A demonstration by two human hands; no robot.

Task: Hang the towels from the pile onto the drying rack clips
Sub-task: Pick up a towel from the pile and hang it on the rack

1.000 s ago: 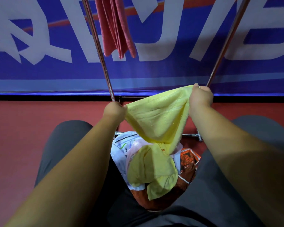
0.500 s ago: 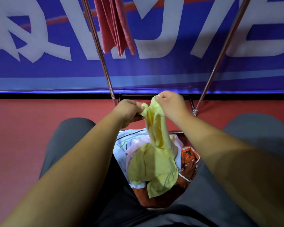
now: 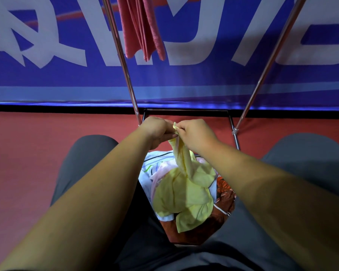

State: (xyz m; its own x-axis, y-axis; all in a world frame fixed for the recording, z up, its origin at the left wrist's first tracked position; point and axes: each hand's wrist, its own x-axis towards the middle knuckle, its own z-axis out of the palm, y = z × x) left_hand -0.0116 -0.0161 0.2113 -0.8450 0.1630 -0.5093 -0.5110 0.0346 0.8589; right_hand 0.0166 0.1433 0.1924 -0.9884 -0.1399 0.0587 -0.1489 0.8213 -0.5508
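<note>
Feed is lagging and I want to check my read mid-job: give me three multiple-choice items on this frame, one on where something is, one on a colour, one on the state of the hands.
1. Where does the red towel hang?
A. on the floor
B. high on the drying rack, just right of its left pole
C. over the person's knee

2. What colour is the held towel?
A. blue
B. white
C. yellow

3. How do the left hand and right hand stand?
A. both pinch the held towel's top, close together
B. only the right one holds it
C. both are off it

Key: 1 B, it dangles beside the left pole at the top of the view; 2 C, pale yellow cloth hangs from the fingers towards the pile; 3 A, both hands' fingers close on the bunched edge.
</note>
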